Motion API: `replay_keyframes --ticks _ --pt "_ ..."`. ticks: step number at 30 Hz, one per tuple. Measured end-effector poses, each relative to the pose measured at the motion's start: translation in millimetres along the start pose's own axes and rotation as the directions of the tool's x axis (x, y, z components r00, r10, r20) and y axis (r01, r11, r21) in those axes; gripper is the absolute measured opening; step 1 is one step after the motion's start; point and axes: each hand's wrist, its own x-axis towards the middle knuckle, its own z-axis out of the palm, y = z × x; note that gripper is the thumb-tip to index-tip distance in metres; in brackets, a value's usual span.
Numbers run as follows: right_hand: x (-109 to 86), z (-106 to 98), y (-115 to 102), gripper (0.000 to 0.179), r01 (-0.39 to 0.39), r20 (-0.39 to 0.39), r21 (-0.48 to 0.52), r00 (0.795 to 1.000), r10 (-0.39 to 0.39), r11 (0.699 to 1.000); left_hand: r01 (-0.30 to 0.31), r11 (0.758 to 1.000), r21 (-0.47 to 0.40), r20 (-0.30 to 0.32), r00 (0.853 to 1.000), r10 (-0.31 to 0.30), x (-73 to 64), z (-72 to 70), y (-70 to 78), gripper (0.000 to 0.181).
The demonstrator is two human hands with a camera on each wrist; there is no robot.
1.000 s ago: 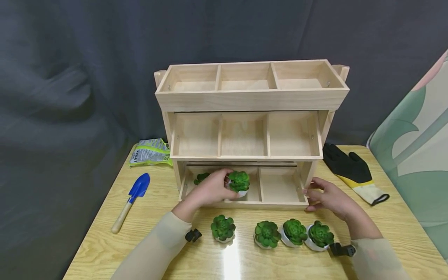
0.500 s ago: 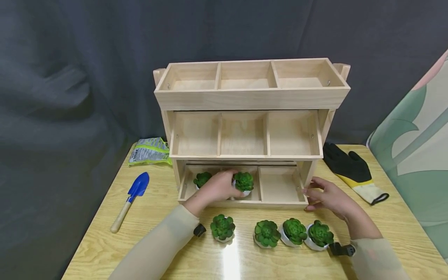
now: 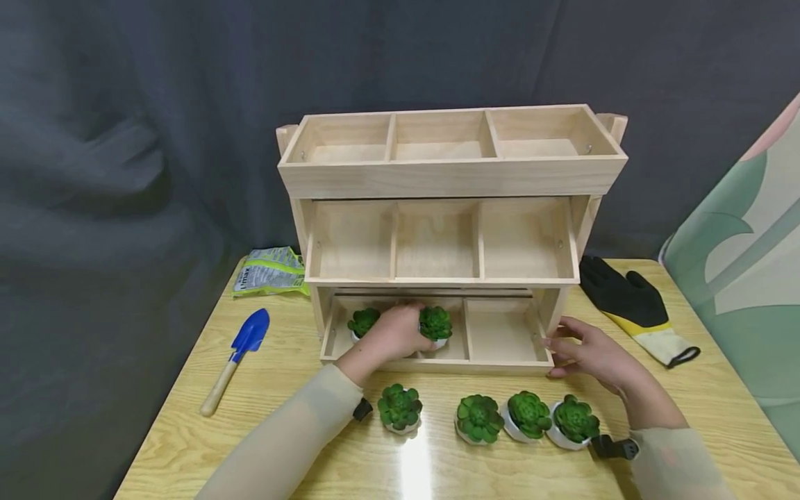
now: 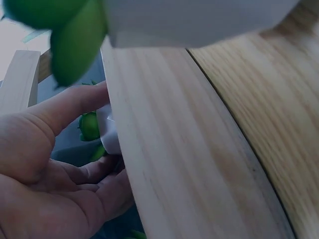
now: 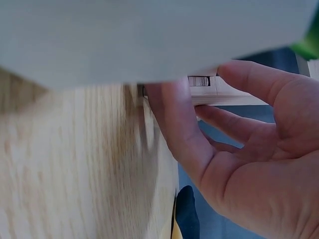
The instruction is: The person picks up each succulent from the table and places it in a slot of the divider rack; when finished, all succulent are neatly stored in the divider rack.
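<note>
My left hand [image 3: 400,332] grips a small potted succulent [image 3: 435,323] by its white pot, thumb on one side and fingers on the other. The plant stands upright in the middle compartment of the bottom tier of a wooden plant stand [image 3: 437,368]. In the left wrist view, the tier's front board hides part of the pot [image 4: 108,130]. Another succulent [image 3: 364,321] sits in the left compartment, partly behind the left hand. At the bottom tier's right end, my right hand [image 3: 590,353] holds the corner between thumb and fingers. The right wrist view shows those fingers [image 5: 234,122] at the wood.
Several potted succulents [image 3: 478,419] line the table in front of the stand, one [image 3: 400,407] apart at left. A blue trowel [image 3: 240,354] and a green-grey packet [image 3: 271,271] lie left. A black-and-yellow glove [image 3: 631,305] lies right. Upper tiers [image 3: 450,179] overhang the bottom one.
The left hand has moved slightly right with the succulent, lowering it into the middle compartment, and is nearly still since half a second ago. The right hand stays at the corner.
</note>
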Motion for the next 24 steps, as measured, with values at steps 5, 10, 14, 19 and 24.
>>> replay_keyframes --ticks 5,10,14,19,24 --pt "-0.7 0.0 0.9 0.079 0.004 0.004 0.011 1.000 -0.004 1.000 -0.002 1.000 0.014 0.007 1.000 0.001 3.8 1.6 1.2 0.078" --pt "-0.1 0.0 0.9 0.080 0.002 0.004 0.009 1.000 -0.002 1.000 -0.012 1.000 0.020 0.003 1.000 0.012 5.1 2.9 0.8 0.071" --pt "0.1 0.4 1.0 0.079 0.005 -0.002 0.007 1.000 -0.005 1.000 -0.009 1.000 0.029 0.006 1.000 0.009 4.8 3.8 1.4 0.076" --pt "-0.6 1.1 0.6 0.079 -0.009 -0.010 0.011 1.000 0.009 1.000 -0.003 0.999 0.047 0.017 1.000 0.002 3.8 4.4 3.2 0.081" --pt "-0.2 1.8 1.2 0.081 -0.019 -0.015 0.013 1.000 0.019 1.000 0.009 0.999 0.038 0.011 1.000 -0.009 2.9 5.5 4.3 0.085"
